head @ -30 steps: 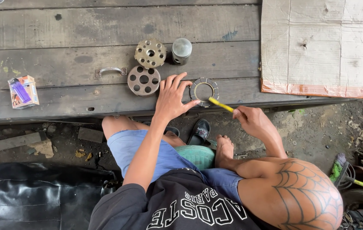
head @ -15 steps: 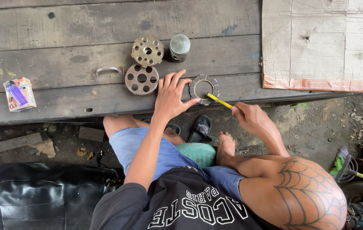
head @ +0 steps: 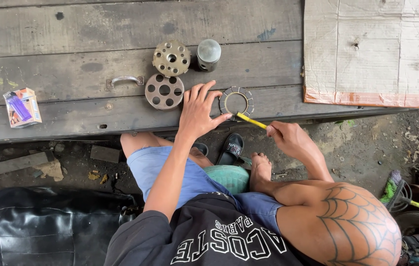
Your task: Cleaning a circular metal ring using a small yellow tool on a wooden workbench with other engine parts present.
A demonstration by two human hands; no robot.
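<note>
My left hand [head: 197, 111] lies flat on the wooden planks [head: 71, 29], fingers spread, with its fingertips against a flat metal ring with notched edges [head: 237, 102]. My right hand [head: 288, 139] grips a thin yellow tool [head: 251, 120] whose tip touches the ring's lower edge. Just left of the left hand lies a round metal disc with several holes [head: 164, 91]. Beyond that disc are a second round drilled part [head: 171, 58] and a grey cylinder [head: 208, 54].
A metal handle [head: 124, 80] is fixed to the planks at the left. A small box with a purple lighter [head: 21, 107] lies farther left. Cardboard [head: 369, 49] covers the planks' right end. A black sandal [head: 230, 149], dirt ground and a black seat [head: 47, 226] are below.
Both hands stay at the ring with the yellow tool's tip on its edge. Only the view has shifted slightly.
</note>
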